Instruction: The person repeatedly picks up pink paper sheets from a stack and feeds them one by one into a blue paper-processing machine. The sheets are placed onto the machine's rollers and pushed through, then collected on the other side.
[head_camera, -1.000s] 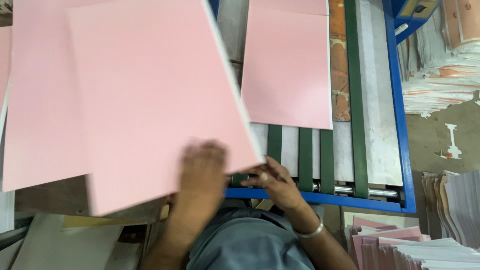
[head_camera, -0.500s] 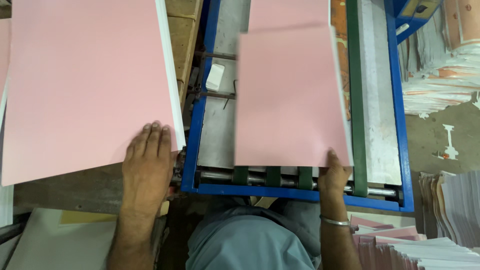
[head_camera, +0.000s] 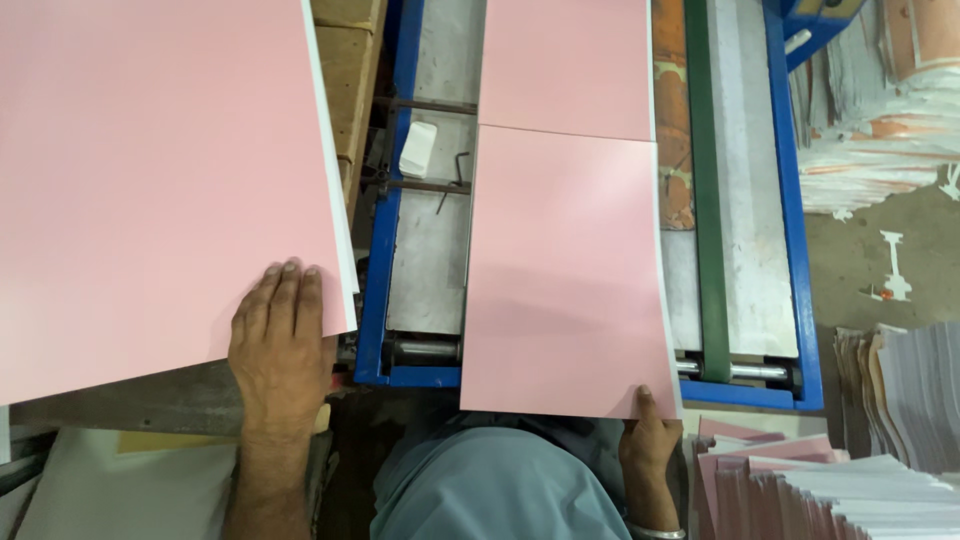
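My left hand (head_camera: 280, 345) lies flat, fingers together, on the near right corner of a large pink sheet stack (head_camera: 150, 180) at the left. My right hand (head_camera: 648, 437) pinches the near right corner of a single pink sheet (head_camera: 565, 280), thumb on top. That sheet lies on a blue-framed conveyor machine (head_camera: 375, 300), its near edge overhanging the front roller. A second pink sheet (head_camera: 565, 65) lies further along the conveyor, just beyond the first.
A green belt (head_camera: 705, 190) runs along the conveyor's right side. A small white block (head_camera: 417, 150) and a hex key (head_camera: 458, 172) rest on the machine bed. Stacks of paper (head_camera: 880, 440) stand at the lower right, more piles at the upper right.
The pink sheet under my right hand has slid nearer and to the right corner grip. My left hand stayed on the stack's corner; a second earlier it was lifting a sheet off the stack.
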